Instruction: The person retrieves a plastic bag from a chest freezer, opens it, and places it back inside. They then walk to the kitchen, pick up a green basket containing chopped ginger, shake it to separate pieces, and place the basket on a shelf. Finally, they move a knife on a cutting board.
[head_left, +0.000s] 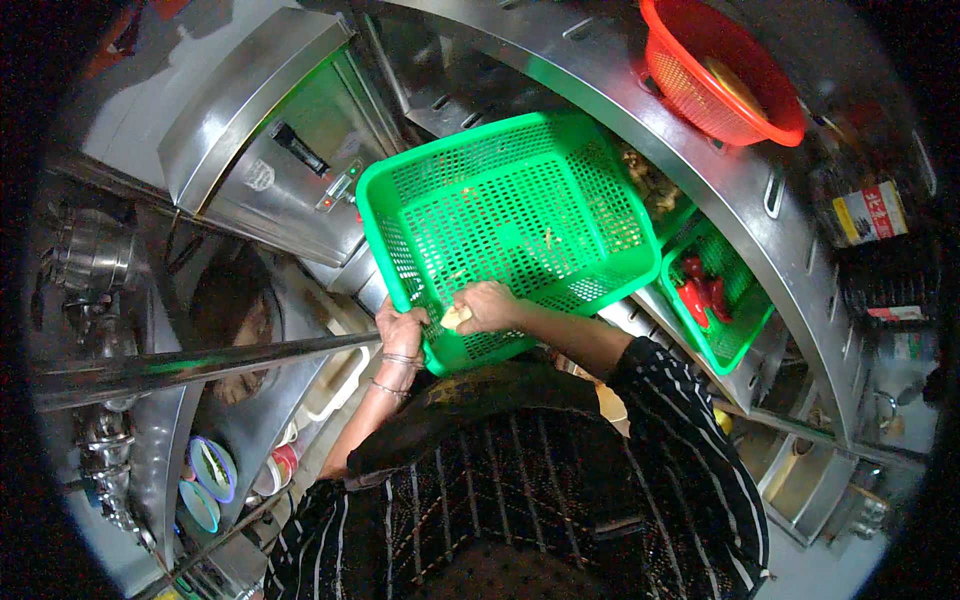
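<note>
A large green plastic mesh basket (510, 237) is in front of me, tilted, with a few small pale scraps on its bottom. My left hand (402, 330) grips the rim at its near left corner, two metal bangles on the wrist. Reaching over the near side, my right hand (489, 306) is inside the basket. Its fingers close around a pale yellow piece of food (454, 318), perhaps peeled ginger or potato; most of it is hidden by the hand.
Right of the basket, a smaller green basket (739, 330) holds red peppers (701, 289). Brown knobbly roots (652, 184) lie under a steel shelf (739, 187) carrying a red colander (690, 97) and a labelled bottle (866, 214). A steel-lidded appliance (292, 172) stands left; bowls (212, 469) sit lower left.
</note>
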